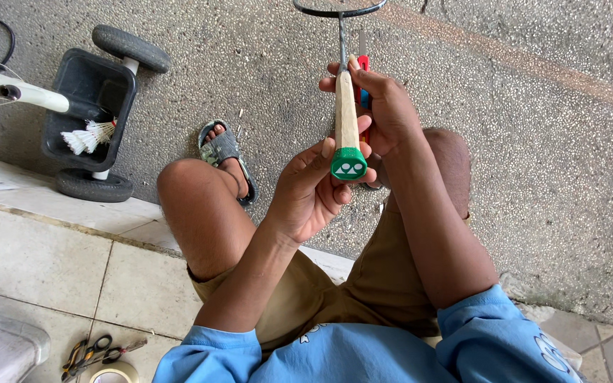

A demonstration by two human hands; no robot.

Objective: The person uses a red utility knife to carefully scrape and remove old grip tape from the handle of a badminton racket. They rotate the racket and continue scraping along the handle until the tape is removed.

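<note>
While we look down through the head camera, we see our left hand [313, 188] closed around the butt end of a badminton racket handle [346, 113], thumb and fingers pinching just beside its green end cap [349, 163]. That cap is rounded and bears a small white emblem of triangular shapes. Our right hand [384, 106] grips the bare wooden handle higher up, fingers wrapped round it together with a red and blue tool [363, 85] pressed against the wood. The handle stands upright toward us, held between our knees above the speckled grey floor [533, 163]. Its thin dark shaft [342, 39] runs up to the racket frame [340, 10], which is cut off by the top edge.

At the left, a black wheeled cart [90, 113] holds white shuttlecocks [88, 136], well apart from our hands. A sandal [225, 152] sits on our foot between the cart and the racket. Pale tiles [44, 255] form a raised step whose edge runs diagonally under our legs. On the tiles at the bottom left lie scissors and pliers [90, 352] beside a roll of tape [111, 374]. Open floor stretches to the right of our hands.
</note>
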